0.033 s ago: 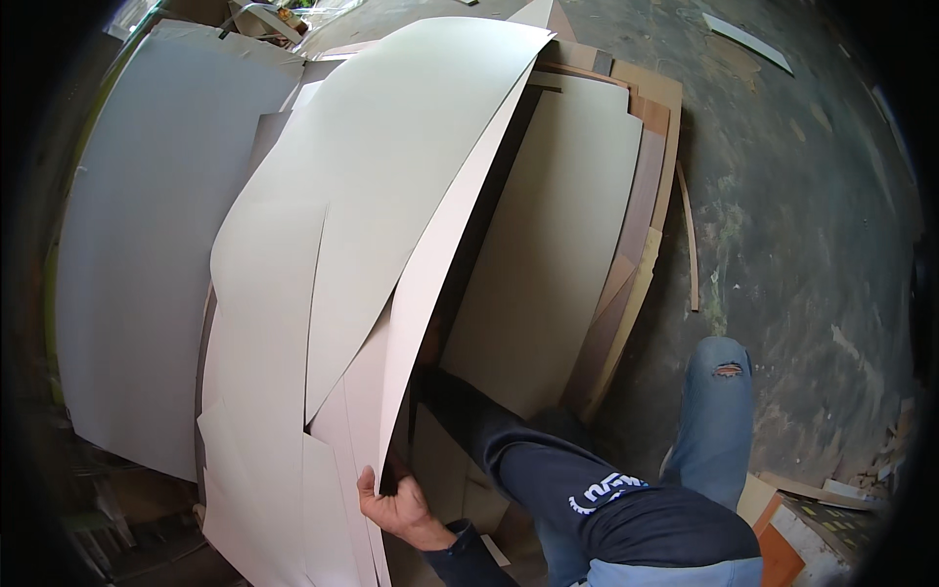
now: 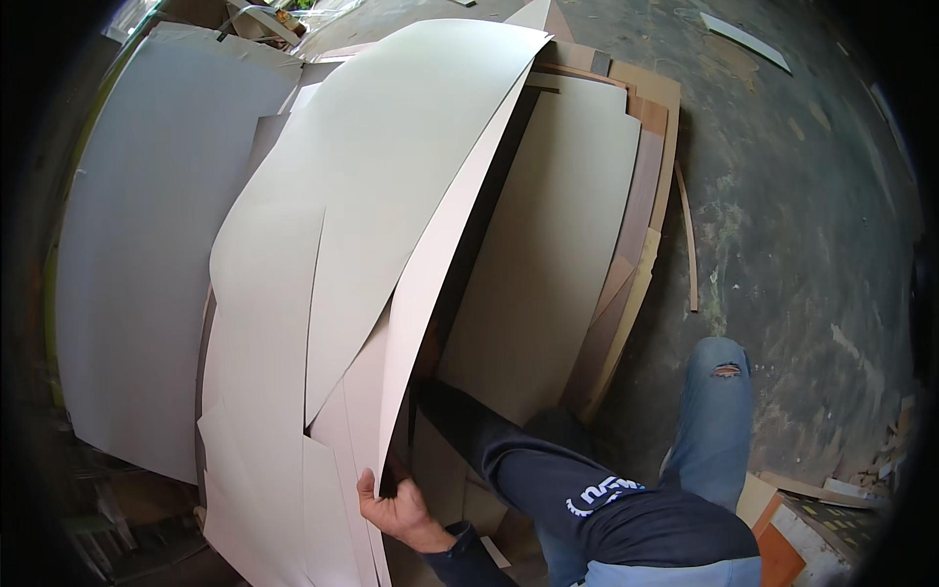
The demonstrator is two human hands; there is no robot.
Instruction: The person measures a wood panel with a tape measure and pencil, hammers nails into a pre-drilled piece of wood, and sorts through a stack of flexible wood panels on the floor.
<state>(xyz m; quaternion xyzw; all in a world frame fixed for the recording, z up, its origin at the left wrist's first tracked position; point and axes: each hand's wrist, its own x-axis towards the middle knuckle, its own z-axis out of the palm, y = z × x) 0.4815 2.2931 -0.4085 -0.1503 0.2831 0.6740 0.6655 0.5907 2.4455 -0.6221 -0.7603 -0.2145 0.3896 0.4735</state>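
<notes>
My left hand [image 2: 399, 511] grips the near edge of a thin pinkish-white sheet [image 2: 423, 308], thumb in front and fingers curled behind. This sheet stands tilted, leaning left against other large, thin off-white sheets [image 2: 381, 147], some with cut or overlapping edges. My right arm [image 2: 479, 426], in a dark sleeve, reaches into the dark gap behind the sheets. In that shadow my right hand [image 2: 427, 352] is almost wholly hidden, so its fingers cannot be made out. Right of the gap lies another large pale sheet [image 2: 548, 235].
Brown boards [image 2: 648, 196] lie under the right-hand sheet. A big greyish-white panel [image 2: 137, 254] stands at the left. On the dark floor [image 2: 782, 245] are a thin wooden strip [image 2: 689, 245] and a white strip [image 2: 746, 42]. My bent knee [image 2: 719, 391] is at the right, near board offcuts [image 2: 782, 538].
</notes>
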